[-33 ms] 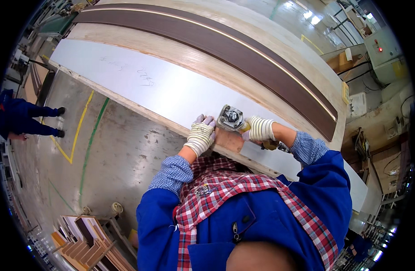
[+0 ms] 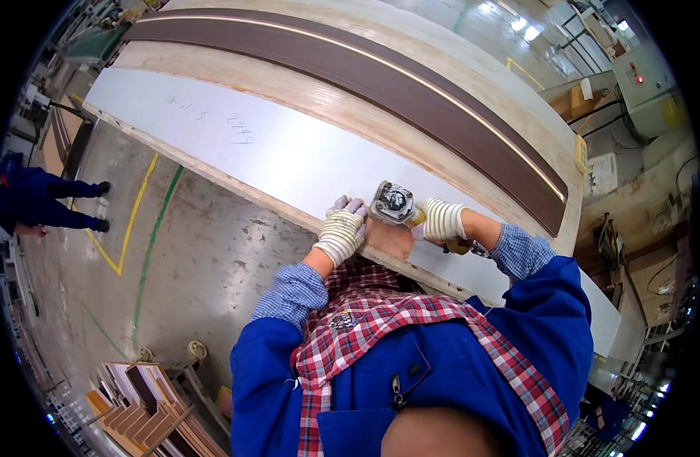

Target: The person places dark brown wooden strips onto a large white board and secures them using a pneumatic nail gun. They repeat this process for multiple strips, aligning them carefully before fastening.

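Observation:
My right hand (image 2: 441,219), in a striped work glove, is closed around the yellow handle of a nail gun (image 2: 393,202). The tool's grimy metal head points up, over the near part of a long white panel (image 2: 289,164). A hose fitting shows beyond the grip. My left hand (image 2: 341,230), gloved too, lies at the panel's near edge, its fingers stretched over the surface just left of the tool. Between the hands is a small reddish-brown wooden piece (image 2: 389,238) at that edge. The tool's nose is hidden under its head.
Behind the white panel, a long dark brown strip (image 2: 350,65) with a pale line rests on bare wood boards. At left, a person (image 2: 53,196) in blue stands on the floor. Lower left holds a cart of boards (image 2: 148,407); a control box (image 2: 645,82) stands upper right.
The nail gun's head and both hands have shifted very slightly to the right; both hands keep their places on the tool and panel edge.

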Demonstrator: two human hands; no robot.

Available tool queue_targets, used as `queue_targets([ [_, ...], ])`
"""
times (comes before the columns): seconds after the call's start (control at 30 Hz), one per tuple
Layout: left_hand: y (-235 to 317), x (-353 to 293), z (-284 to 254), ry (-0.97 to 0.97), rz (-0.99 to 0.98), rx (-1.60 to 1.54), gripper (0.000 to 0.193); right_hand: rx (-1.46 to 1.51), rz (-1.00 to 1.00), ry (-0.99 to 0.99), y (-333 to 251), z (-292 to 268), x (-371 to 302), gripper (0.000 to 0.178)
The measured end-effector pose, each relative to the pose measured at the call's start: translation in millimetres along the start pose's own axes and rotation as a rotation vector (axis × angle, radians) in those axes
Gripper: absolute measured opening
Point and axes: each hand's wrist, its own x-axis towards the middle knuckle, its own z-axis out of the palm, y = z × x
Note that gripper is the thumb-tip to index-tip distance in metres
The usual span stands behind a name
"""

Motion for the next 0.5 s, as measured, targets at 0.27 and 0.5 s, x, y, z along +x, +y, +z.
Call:
queue_targets([
  [0.27,1,3,10,-0.001,0.041,-0.067,0.039,0.053,0.026,0.038,6,2,-5,0.020],
  [0.5,1,3,14,-0.045,0.098,-0.113,0.037,0.112,0.107,-0.011,9,1,-9,0.020],
])
